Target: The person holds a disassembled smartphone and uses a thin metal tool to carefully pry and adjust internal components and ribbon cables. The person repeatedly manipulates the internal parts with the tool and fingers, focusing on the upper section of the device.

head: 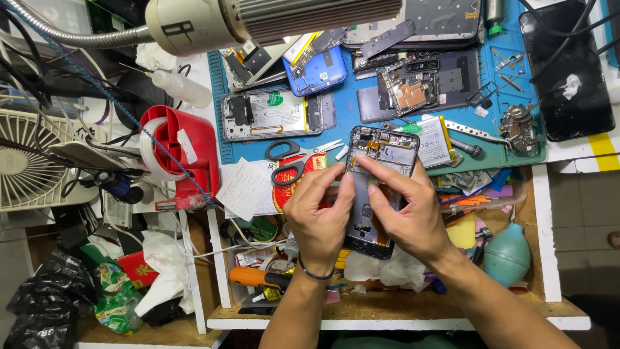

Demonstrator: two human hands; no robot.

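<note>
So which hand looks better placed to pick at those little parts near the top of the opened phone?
Probably the right hand: its fingertips already rest on the upper inside of the opened phone, while the left hand grips the phone's side, steadying it.

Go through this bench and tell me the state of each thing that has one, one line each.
Dark phone: back cover off, insides exposed, held above the bench.
Left hand: gripping the phone's left edge.
Right hand: gripping the phone's right side, fingertips on its upper part.
Silver phone: lying flat, back off.
Scissors: closed, lying flat.
Red tape dispenser: upright, roll loaded.
Fan: running or not, cannot tell.
</note>
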